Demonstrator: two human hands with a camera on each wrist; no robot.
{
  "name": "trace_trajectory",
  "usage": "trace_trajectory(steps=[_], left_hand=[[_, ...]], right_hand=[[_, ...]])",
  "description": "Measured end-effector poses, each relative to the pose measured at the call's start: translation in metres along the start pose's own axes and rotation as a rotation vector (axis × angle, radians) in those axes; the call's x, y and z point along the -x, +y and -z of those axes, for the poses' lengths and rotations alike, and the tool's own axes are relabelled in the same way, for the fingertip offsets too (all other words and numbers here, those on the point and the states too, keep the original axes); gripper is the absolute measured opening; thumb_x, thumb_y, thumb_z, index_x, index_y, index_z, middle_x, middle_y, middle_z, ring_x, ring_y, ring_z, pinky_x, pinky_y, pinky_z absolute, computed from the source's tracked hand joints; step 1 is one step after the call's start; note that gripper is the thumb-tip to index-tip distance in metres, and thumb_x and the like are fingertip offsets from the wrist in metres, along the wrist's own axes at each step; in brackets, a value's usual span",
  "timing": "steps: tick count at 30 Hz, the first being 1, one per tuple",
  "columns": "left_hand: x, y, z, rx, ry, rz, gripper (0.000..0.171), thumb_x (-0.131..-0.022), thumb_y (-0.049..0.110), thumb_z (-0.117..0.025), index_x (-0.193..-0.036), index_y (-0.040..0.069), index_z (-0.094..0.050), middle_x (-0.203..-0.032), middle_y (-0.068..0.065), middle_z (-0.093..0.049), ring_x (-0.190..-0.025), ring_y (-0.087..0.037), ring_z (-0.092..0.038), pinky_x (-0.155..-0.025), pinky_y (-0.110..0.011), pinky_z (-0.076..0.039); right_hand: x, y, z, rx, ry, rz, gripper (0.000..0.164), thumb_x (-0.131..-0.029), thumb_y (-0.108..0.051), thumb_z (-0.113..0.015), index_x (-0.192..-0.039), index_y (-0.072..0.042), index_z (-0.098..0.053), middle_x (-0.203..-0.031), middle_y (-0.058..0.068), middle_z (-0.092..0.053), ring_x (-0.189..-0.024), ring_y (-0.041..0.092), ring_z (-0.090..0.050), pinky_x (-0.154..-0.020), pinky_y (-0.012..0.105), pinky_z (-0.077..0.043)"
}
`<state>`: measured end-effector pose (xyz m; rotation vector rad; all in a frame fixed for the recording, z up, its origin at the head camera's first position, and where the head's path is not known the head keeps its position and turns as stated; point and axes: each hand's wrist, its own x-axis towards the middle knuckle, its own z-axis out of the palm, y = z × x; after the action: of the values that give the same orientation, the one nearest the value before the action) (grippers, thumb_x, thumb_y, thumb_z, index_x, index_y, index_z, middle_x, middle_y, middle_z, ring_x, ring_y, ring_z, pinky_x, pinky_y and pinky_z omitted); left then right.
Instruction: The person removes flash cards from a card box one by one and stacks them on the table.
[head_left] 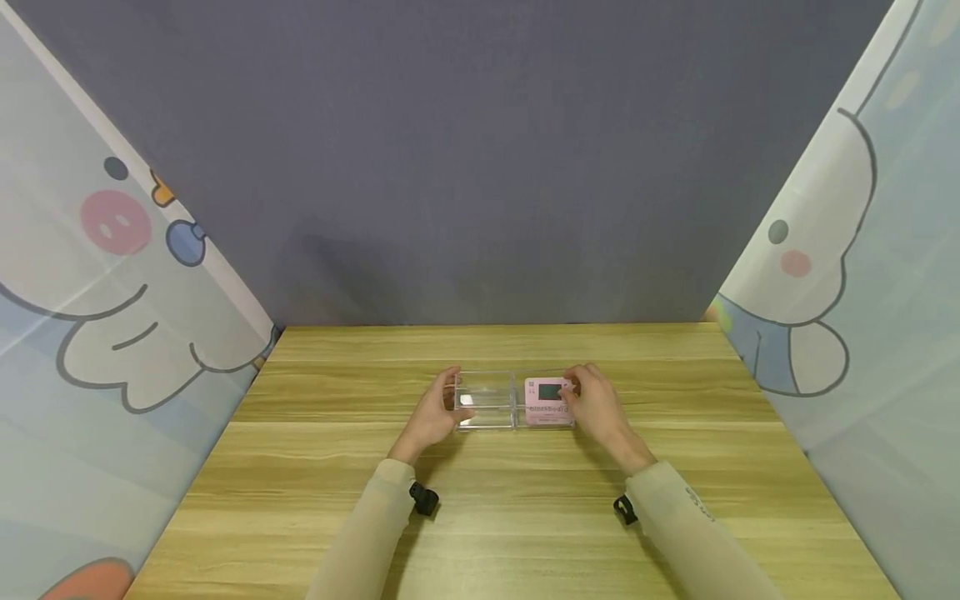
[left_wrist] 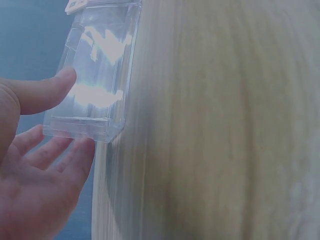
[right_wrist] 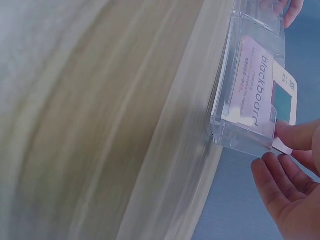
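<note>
A clear plastic holder (head_left: 486,417) with two side-by-side compartments stands on the table in the head view. Its right compartment contains a pink card (head_left: 542,415) printed "blackboard"; the card's upper part rises above the front panel in the right wrist view. My left hand (head_left: 431,418) grips the holder's left end, thumb (left_wrist: 50,90) over the front and fingers around the end. With thumb and forefinger, my right hand (head_left: 602,410) pinches the card's right edge, while its other fingers (right_wrist: 282,182) lie beside the holder's right end. The left compartment (left_wrist: 95,65) shows only glare through its plastic.
The wood-grain table (head_left: 480,517) extends around the holder on all sides. A dark grey panel (head_left: 480,167) rises behind it, and cartoon-printed curtains (head_left: 67,333) flank both sides. Each sleeve has a small black device (head_left: 424,498) at the wrist.
</note>
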<state>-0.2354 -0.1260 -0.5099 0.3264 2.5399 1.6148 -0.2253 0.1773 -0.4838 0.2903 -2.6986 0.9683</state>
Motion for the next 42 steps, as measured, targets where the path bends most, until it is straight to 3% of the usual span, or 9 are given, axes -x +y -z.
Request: trace_trajectory(steps=[25,42], left_hand=[[-0.0030,-0.0005,0.0007,0.012,-0.006,-0.008,0.084,-0.091,0.006,-0.076,-0.159,0.009,-0.028,-0.155,-0.017,-0.041,-0.138,-0.044,-0.042,-0.114,-0.058,-0.037],[-0.0031,-0.0022,-0.0010,0.004,-0.009,-0.001,0.084,-0.091,0.007,-0.077,-0.159,0.010,-0.028,-0.153,-0.015,-0.042,-0.137,-0.044,-0.043,-0.113,-0.058,-0.038]], right_hand=[[-0.0037,-0.0044,0.0021,0.006,0.076,0.042,0.023,-0.089,0.000,-0.075,-0.110,0.004,-0.067,-0.100,0.015,-0.063,-0.088,0.028,-0.064,-0.074,0.042,-0.059],[-0.0065,-0.0089,0.0079,-0.113,0.093,0.035,0.018,-0.089,0.003,-0.072,-0.106,0.003,-0.066,-0.095,0.010,-0.058,-0.084,0.023,-0.058,-0.070,0.033,-0.054]])
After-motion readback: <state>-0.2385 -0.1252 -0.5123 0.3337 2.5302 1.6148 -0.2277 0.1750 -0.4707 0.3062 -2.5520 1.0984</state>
